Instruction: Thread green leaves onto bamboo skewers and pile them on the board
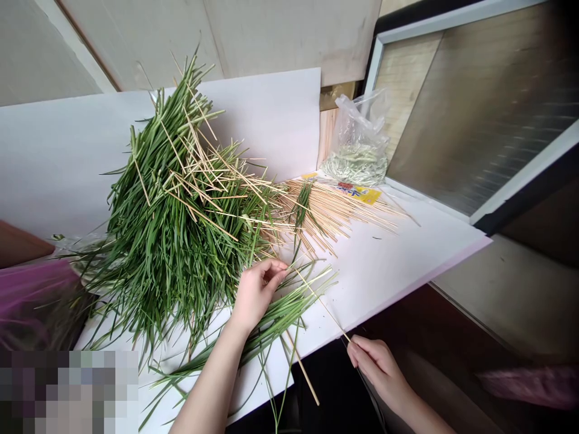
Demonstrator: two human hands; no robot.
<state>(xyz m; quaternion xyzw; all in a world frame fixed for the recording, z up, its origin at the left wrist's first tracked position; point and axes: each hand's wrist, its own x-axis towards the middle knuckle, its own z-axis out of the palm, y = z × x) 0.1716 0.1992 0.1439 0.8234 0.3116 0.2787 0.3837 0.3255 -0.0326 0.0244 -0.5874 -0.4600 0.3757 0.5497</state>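
As I read the stick from afar: one thin stick (321, 303) lies in the air between the hands, its long axis rising from the lower right toward the left hand (256, 295).
Right hand (379, 374): its fingers are pressed together, clamped on the stick's lower end.
Left hand: nearer the stick's upper end, its fingers are curled close together at the loose grass blades (279, 319); I cannot tell whether they clamp anything.
Around them: I count one grass pile (172, 229) beside the left hand, one bunch of sticks (328, 211), too many to count, and one second stick (303, 367) jutting past the edge of the worktop (407, 265).
Farther off: one plastic bag (357, 150) of pale pieces and one yellow packet (357, 194).
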